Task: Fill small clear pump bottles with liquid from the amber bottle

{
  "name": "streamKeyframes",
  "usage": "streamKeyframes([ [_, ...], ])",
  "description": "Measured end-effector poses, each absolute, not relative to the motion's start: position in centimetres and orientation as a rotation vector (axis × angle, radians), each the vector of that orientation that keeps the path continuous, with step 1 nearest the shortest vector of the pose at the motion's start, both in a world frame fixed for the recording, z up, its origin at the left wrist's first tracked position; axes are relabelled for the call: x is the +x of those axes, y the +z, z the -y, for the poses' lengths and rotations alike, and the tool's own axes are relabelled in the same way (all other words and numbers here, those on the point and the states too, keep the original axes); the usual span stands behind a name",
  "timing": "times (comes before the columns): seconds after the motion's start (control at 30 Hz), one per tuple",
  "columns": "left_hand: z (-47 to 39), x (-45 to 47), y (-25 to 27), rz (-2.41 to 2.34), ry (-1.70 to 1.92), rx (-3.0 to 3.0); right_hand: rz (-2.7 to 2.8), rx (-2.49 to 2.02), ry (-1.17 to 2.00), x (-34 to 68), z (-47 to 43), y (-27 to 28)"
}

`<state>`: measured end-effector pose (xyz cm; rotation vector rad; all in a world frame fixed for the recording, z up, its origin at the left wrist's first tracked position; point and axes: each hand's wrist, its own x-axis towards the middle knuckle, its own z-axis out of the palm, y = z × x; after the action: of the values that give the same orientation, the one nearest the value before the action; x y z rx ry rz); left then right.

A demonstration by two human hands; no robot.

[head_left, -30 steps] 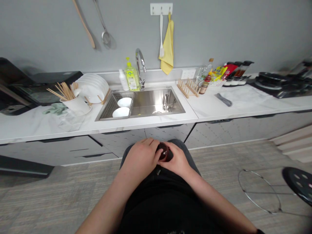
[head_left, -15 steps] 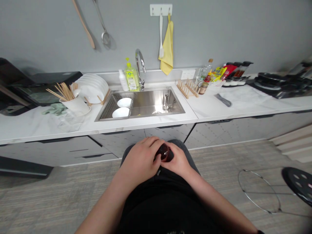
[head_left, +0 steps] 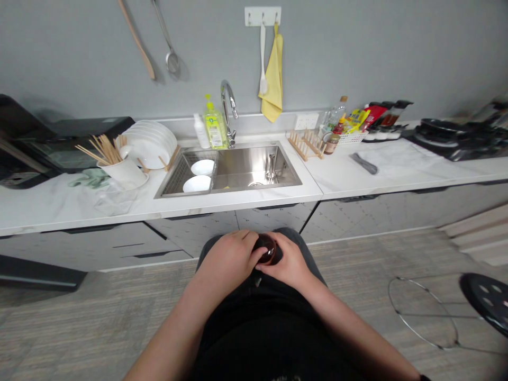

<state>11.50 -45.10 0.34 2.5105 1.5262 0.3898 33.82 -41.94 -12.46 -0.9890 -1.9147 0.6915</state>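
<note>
Close to my body, in front of the sink cabinet, both hands wrap round a small glossy dark red-brown jar [head_left: 270,246]. My left hand [head_left: 230,259] closes on its left side, with the thumb lying over the near part of its top. Against the right side, my right hand [head_left: 290,260] curls its fingers and thumb round the jar. Its round rim faces up toward me. The fingers hide the lower part, and I cannot make out what is inside.
Beyond the hands, a steel sink [head_left: 246,168] holds two white bowls [head_left: 197,183] in a wire basket [head_left: 174,174]. Left on the counter stand a chopstick holder [head_left: 126,173] and white plates [head_left: 148,140]. A wooden rack [head_left: 306,145] is to the right. A black-topped stool [head_left: 486,299] stands at lower right.
My left hand has turned and dropped slightly, and its thumb has slid across the top of the jar. More of the rim now shows. My right hand stays nearly in place.
</note>
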Motion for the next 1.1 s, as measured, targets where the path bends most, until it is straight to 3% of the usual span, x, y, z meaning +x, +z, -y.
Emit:
streamKeyframes([
  [0.2,44.7,11.2,0.4,-1.466,0.424,2.520,1.935,-0.895,0.885,34.1,41.2,-12.2],
  [0.77,42.2,9.4,-6.6,-1.569,0.960,1.947,1.804,-1.036,0.807,29.5,39.2,-12.9],
  [1.1,39.2,-1.7,-6.7,-1.897,1.394,1.501,1.955,-0.896,0.836,29.2,33.2,-12.7],
])
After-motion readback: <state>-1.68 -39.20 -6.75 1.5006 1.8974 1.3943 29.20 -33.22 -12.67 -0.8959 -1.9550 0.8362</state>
